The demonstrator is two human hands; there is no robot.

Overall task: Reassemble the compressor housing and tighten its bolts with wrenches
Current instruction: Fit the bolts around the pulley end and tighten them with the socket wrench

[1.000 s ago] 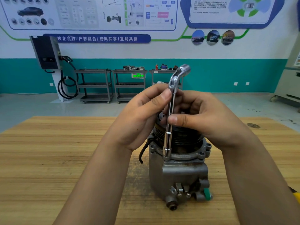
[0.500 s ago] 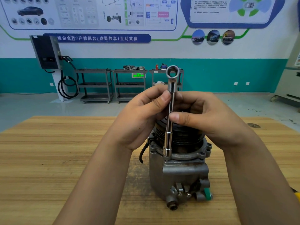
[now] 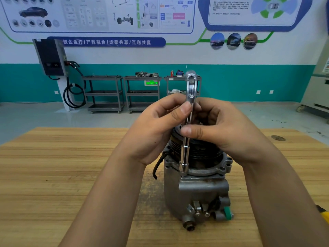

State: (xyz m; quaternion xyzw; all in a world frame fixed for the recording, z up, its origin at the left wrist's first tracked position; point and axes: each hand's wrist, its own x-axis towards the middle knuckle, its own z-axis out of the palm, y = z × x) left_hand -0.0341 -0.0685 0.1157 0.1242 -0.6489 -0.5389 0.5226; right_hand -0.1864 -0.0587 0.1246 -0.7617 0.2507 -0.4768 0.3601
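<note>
Compressor upright mid-table. Wrench vertical, socket seated on front flange bolt. My left hand and right hand pinch its shank. Mid bolt run-down, I judge; next: spin until snug.

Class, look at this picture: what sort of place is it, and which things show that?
Probably a vehicle-repair training workshop: car diagram posters on the wall, a wall-mounted charging unit, metal tool carts, and a compressor on a wooden workbench.

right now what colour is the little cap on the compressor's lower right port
Green cap, seen clearly in the head view, low on the compressor.
</note>
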